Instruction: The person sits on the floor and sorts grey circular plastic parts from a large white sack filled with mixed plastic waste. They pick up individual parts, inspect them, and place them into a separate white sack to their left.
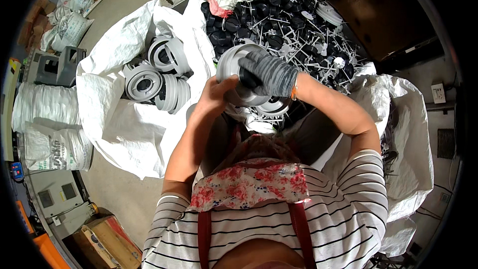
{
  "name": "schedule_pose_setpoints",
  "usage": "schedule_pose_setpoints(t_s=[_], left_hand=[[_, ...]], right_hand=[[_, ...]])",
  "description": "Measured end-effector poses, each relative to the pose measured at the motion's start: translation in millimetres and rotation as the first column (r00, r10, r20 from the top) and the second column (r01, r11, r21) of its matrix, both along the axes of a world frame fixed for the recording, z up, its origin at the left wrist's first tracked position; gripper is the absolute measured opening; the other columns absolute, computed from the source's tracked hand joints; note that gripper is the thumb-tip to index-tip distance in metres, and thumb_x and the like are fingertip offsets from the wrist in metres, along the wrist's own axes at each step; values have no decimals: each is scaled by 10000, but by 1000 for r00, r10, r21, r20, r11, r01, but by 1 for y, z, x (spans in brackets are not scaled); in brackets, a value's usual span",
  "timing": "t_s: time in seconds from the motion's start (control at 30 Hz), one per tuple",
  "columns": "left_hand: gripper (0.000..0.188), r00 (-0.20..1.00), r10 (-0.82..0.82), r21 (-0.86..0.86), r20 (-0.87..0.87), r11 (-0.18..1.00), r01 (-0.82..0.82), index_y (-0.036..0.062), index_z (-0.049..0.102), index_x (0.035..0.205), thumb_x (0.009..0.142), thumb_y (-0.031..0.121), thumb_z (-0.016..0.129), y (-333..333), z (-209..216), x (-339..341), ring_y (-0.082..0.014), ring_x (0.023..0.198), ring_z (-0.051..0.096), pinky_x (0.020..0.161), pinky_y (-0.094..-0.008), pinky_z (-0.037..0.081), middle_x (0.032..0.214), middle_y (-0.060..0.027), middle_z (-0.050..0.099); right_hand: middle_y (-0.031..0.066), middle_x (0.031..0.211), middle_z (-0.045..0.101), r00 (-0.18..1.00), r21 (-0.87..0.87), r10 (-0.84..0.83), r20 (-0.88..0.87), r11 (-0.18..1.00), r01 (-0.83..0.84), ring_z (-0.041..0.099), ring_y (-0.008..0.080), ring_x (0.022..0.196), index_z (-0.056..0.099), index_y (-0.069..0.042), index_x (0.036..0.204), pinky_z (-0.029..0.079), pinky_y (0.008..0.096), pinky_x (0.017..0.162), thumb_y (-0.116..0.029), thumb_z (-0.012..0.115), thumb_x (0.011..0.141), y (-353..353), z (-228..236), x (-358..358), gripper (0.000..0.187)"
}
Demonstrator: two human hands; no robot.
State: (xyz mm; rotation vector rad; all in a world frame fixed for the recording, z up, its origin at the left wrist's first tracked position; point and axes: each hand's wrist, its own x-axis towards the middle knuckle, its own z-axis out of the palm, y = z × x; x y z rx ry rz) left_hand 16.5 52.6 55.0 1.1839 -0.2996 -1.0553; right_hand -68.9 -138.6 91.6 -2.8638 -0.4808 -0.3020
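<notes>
A grey ribbed plastic ring-shaped part [229,66] is held up in front of me, above my lap. My bare left hand [217,92] is closed on its lower left rim. My right hand [273,73], in a grey knitted glove, reaches into the ring from the right. Its fingers are bent around a black round plastic piece [248,77] inside the ring; whether that piece is fixed to the ring I cannot tell. Just below my right hand lies another grey ring [274,106]. Beyond my hands spreads a heap of black caps [275,41] mixed with thin grey plastic sprues [318,50].
At the left stands an open white woven sack [144,144] with several grey rings [144,83] inside. Another white sack [411,134] stands at the right. More grey rings [328,14] lie at the heap's far right edge. A cardboard box [112,241] sits on the floor, lower left.
</notes>
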Motion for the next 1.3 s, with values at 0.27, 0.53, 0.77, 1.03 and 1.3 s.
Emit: schedule_pose_setpoints(t_s=[0.27,0.53,0.77,1.03,1.3], left_hand=[[180,991,135,-67,22,989,-133,-43,646,821,821,137,645,-10,13,-33,-155,577,604,524,-271,477,702,-95,646],[301,909,237,46,343,962,-268,-13,611,967,729,105,753,1,-8,-50,-124,676,598,724,-307,494,787,-61,641],[948,107,268,-134,958,743,-656,-33,158,1432,729,208,747,28,38,36,-284,1317,304,1073,-316,260,1431,-242,290],[669,825,197,77,529,958,-278,-2,403,1316,746,81,745,-18,-9,-10,-256,1158,489,997,-340,367,1222,-183,527],[306,891,160,25,-424,986,-165,-12,536,1092,827,107,628,-42,-33,-1,-203,767,632,705,-337,543,910,-110,625]], right_hand=[[154,909,602,773,622,-123,-622,522,584,605,220,749,540,-2,1056,496,333,611,-468,655,760,-4,-8,-6,564],[210,1000,624,722,717,111,-683,290,634,640,311,818,499,55,1084,532,367,740,-361,656,786,9,-18,-22,535],[220,1142,583,686,-67,-419,-595,876,477,577,329,1056,493,52,1180,436,376,939,-637,614,715,-34,-33,-4,840],[246,946,619,722,-150,-438,-536,891,429,606,386,883,511,36,1037,494,432,767,-262,719,657,-64,-154,-20,526],[264,994,615,796,332,-339,-501,774,539,605,378,947,503,13,1210,475,382,867,-426,575,842,-71,-77,24,578]])
